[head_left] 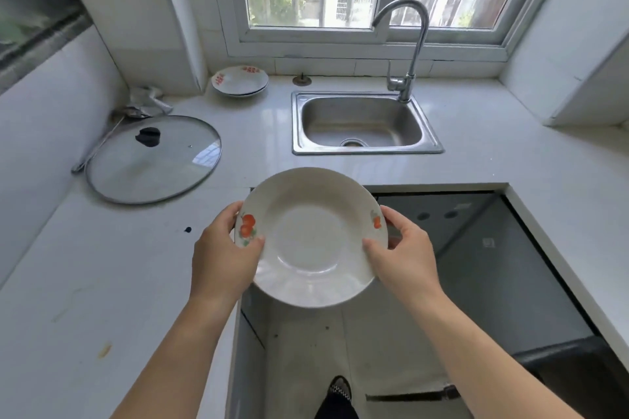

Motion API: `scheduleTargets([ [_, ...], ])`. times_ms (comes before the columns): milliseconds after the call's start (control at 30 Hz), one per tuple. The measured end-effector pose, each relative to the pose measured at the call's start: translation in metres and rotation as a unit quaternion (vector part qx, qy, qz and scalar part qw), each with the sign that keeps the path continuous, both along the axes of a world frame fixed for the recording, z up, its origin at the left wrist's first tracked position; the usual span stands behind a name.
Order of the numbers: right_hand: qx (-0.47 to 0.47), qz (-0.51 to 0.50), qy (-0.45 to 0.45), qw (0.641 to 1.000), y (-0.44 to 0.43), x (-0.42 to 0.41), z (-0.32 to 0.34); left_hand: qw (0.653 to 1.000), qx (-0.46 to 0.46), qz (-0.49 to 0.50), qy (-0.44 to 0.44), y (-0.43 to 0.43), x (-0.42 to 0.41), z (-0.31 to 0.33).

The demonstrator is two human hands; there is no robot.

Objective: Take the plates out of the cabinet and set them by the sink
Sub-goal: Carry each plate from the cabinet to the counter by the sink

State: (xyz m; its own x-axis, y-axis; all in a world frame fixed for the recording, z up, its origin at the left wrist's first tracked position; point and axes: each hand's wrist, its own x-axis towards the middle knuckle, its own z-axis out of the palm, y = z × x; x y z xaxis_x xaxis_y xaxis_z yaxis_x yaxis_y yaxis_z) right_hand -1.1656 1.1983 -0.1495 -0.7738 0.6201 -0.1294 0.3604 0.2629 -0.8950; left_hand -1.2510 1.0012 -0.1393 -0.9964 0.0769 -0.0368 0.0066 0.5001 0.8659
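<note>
At centre, above the bench edge: one white round ceramic plate with orange fruit prints, held in the air.
Plates by the sink: a stack of white plates with red marks at 11 o'clock; two rims show, exact count unclear.
Sink: one steel basin at 12 o'clock, with one curved chrome tap.
Lid: one round glass pot lid at 10 o'clock on the white bench.
Left hand: clamped on the plate's left rim, thumb on top.
Right hand: clamped on its right rim, thumb on top.
</note>
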Motion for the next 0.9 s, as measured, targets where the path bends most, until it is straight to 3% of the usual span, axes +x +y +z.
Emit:
scheduleTargets([
  [500,-0.026,-0.023,0.001,0.999,0.091,-0.095,-0.009,0.998,-0.056,-0.027,-0.009,0.098,-0.107,-0.001],
  [900,0.01,-0.03,0.01,0.999,0.124,-0.227,0.011,0.999,0.004,-0.036,-0.015,0.135,-0.243,-0.005],
])
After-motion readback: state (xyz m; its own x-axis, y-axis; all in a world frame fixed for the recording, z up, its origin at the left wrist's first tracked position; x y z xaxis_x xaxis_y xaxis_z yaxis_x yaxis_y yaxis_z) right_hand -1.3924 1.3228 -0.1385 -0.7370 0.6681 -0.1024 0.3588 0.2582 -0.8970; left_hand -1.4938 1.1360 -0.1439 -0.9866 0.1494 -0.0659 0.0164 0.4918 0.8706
